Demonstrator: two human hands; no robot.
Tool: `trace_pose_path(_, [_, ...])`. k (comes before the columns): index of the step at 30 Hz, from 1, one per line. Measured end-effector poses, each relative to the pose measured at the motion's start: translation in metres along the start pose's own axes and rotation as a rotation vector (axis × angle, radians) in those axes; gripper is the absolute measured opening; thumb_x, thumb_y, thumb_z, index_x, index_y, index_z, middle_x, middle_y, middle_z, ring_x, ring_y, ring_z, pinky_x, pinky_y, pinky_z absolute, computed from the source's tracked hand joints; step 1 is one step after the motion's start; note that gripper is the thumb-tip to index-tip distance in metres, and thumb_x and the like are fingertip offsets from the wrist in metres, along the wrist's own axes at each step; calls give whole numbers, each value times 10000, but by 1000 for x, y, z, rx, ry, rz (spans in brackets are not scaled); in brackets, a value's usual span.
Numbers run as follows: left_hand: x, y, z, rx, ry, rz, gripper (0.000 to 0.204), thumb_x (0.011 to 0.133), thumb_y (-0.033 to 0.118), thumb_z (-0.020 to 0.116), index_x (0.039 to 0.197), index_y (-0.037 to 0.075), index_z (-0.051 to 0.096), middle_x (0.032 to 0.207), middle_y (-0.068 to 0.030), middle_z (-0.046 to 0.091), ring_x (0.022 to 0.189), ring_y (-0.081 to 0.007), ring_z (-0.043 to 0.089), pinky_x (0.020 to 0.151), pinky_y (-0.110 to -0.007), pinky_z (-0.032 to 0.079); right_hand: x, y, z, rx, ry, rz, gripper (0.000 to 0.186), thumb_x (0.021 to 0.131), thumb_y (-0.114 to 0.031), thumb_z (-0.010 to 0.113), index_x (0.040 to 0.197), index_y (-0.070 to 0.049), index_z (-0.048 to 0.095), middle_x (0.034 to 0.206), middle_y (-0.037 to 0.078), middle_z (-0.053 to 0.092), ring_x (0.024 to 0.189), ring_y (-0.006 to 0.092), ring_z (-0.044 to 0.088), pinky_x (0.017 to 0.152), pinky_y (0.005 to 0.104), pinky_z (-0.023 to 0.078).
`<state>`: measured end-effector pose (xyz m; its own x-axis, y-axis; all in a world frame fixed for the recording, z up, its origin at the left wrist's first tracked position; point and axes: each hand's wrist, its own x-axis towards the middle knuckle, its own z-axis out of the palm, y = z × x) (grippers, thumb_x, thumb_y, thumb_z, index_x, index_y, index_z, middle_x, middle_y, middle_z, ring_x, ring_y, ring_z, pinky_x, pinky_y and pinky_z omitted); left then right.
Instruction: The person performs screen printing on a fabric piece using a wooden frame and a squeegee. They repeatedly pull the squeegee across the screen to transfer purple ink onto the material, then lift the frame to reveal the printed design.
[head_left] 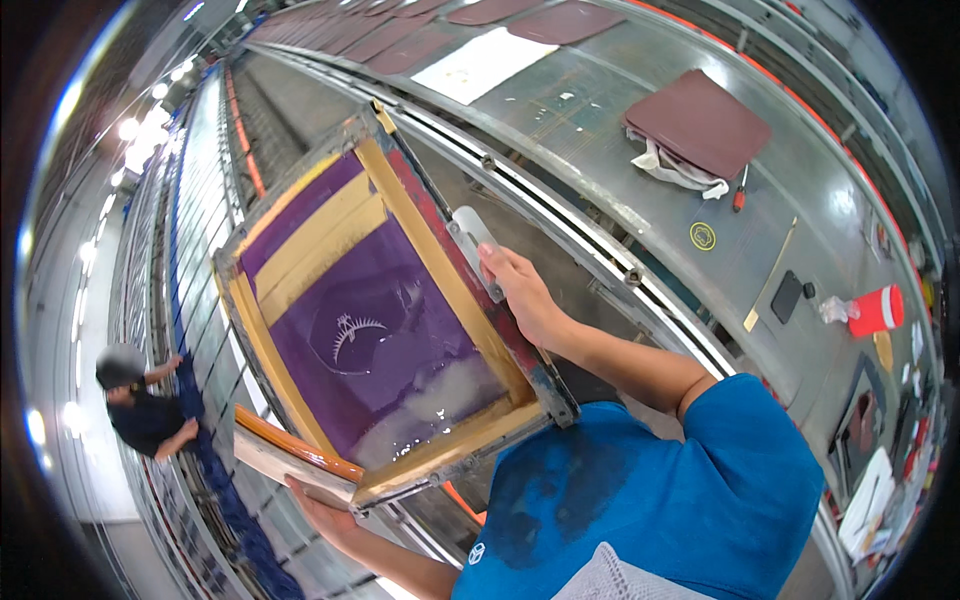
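A silk-screen printing frame (405,235) with tan taped borders hangs tilted in front of me. Its purple mesh (375,270) bears a small pale curved design, and whitish wet ink lies pooled toward the near edge. My right hand (515,290) is closed on the grey metal handle plate on the frame's right side. Below the near left corner, my left hand (322,512) grips a squeegee (285,465) with a wooden holder and orange blade. The squeegee touches or lies close against the frame; its fingers are partly hidden beneath the wood.
A long printing table (600,130) with a metal rail runs along the right. On it are stacked maroon panels (700,120), a white sheet (485,65), a screwdriver (740,195), a phone (787,297) and a red cup (877,311). Another person (145,405) works at the left table.
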<state>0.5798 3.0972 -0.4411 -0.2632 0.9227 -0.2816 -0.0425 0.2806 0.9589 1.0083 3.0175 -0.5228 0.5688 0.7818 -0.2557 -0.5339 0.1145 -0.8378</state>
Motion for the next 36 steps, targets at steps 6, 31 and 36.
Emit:
trace_pose_path(6, [118,19,88,6,-216,-27,862,966,559,576,1557,27,243,1567,-170,325,1398,-311,398,1152,-442,352,92,13,9,-45,139,-199,479,1051,-468,447,766,-86,489,790,-15,418,792,111,406,727,266,330])
trace_pose_path(31, [470,13,388,-152,-443,-50,579,1012,365,591,1401,-44,459,1343,-143,585,1214,-276,586,1048,-436,467,443,50,58,76,457,-162,525,1043,-385,509,1491,-114,473,1317,41,564,1174,153,475,1092,325,317])
trace_pose_path(36, [535,3,536,-55,-668,-148,461,1008,347,609,1292,-15,574,1279,-109,628,1141,-219,622,979,-385,509,467,25,24,205,651,-305,487,1043,-278,518,1459,-27,489,1265,61,619,1140,134,524,1012,293,396])
